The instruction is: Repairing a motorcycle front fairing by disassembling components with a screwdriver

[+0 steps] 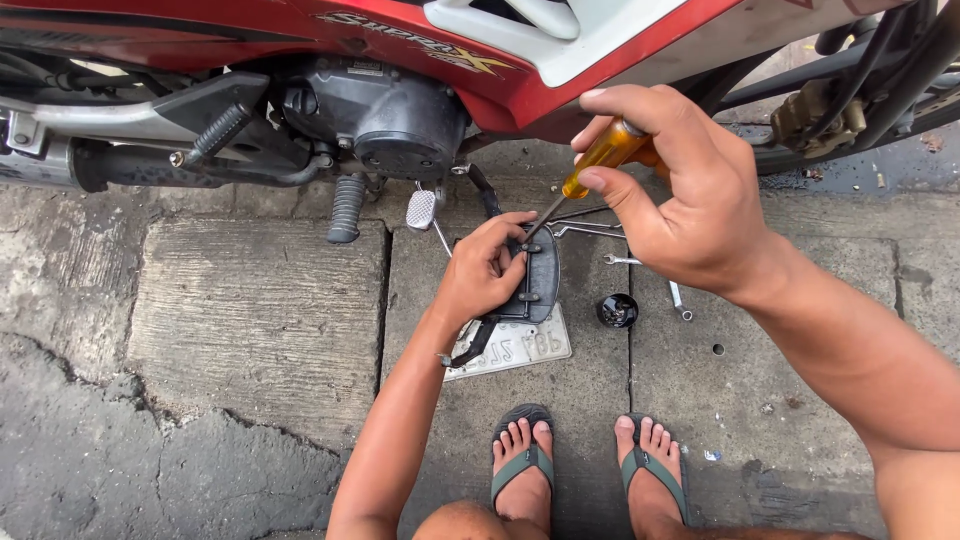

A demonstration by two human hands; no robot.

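My right hand grips a screwdriver with an amber handle; its thin shaft slants down-left to a screw on a black plastic bracket. My left hand holds that bracket steady from the left, fingers curled over its top edge. Under the bracket lies a white number plate flat on the concrete.
A red motorcycle with black engine, footpegs and brake pedal spans the top. Spanners and a small black cap lie on the cracked concrete to the right of the bracket. My feet in sandals are below.
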